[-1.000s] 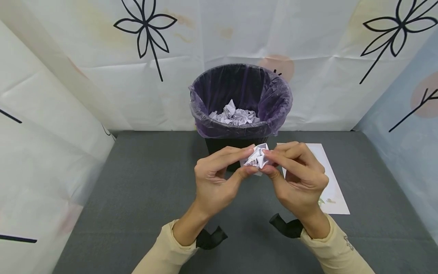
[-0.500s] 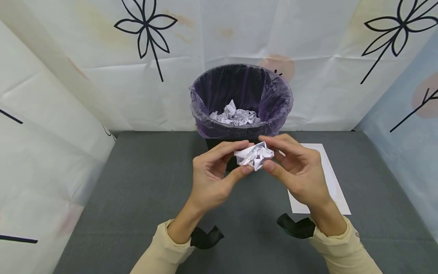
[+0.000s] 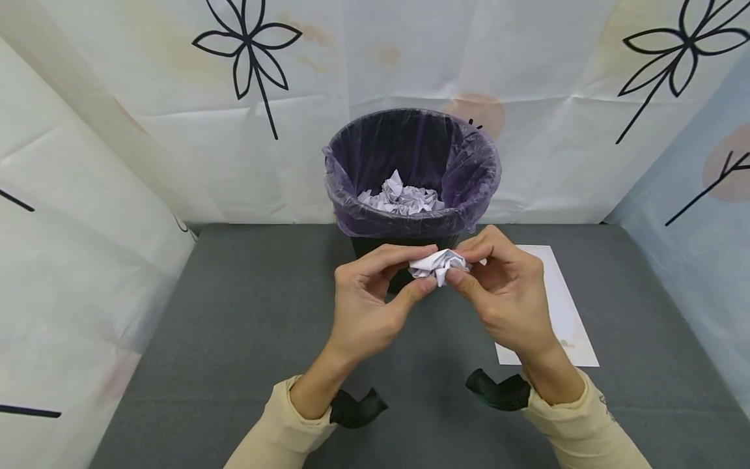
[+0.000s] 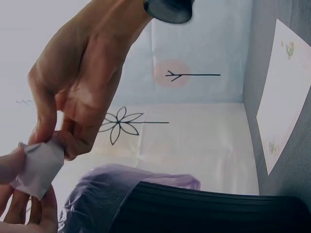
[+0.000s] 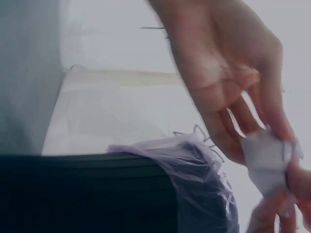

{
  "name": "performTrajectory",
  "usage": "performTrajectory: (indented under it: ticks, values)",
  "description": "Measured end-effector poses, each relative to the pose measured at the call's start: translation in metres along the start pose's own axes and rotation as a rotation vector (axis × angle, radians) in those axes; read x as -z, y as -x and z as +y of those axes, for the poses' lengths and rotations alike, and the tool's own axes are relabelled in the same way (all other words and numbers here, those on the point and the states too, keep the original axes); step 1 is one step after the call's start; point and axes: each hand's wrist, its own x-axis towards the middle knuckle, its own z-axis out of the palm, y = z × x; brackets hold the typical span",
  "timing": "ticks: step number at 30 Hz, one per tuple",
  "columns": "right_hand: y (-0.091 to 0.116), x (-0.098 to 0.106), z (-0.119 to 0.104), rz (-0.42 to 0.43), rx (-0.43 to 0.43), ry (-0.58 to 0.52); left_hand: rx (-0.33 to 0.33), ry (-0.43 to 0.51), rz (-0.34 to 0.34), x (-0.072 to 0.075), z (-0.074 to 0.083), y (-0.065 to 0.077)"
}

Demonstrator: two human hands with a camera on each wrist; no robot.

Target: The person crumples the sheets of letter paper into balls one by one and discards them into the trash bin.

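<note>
A crumpled ball of white paper [image 3: 438, 263] is held in the air between both hands, in front of the bin. My left hand [image 3: 369, 306] pinches its left side between thumb and fingers. On the other side my right hand [image 3: 510, 293] pinches it, thumb below and fingers above. Both wrist views show the paper up close, the left wrist view with a folded pale face of the paper [image 4: 41, 167] and the right wrist view with the creased paper [image 5: 267, 162] among the fingertips.
Behind the hands stands a black bin [image 3: 404, 244] lined with a purple bag [image 3: 477, 169]. Several crumpled papers [image 3: 401, 198] lie inside it. A flat printed sheet [image 3: 565, 306] rests on the grey table [image 3: 252, 326] at right, partly behind my right hand. Patterned cloth [image 3: 281, 163] surrounds the table.
The right hand's fingers loosened and moved off the paper's top half a second ago, and now pinch it again. The paper ball has turned and looks flatter; the left hand stays nearly in place.
</note>
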Motion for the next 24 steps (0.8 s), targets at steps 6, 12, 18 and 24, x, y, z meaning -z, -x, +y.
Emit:
performTrajectory:
  ticks: [6, 12, 18, 24]
  values:
    - [0.003, -0.013, 0.004, 0.110, 0.164, 0.132, -0.032, -0.010, 0.063, -0.003, -0.001, -0.001]
    - [0.003, -0.007, 0.003, 0.043, 0.140, 0.101, -0.015, -0.038, 0.112, 0.000, -0.003, -0.001]
    - [0.005, -0.002, 0.003, 0.008, 0.031, 0.097, 0.034, -0.108, 0.072, 0.001, -0.004, 0.001]
    - [0.008, -0.010, 0.002, 0.092, 0.061, 0.197, -0.004, -0.178, 0.068, -0.001, -0.004, 0.002]
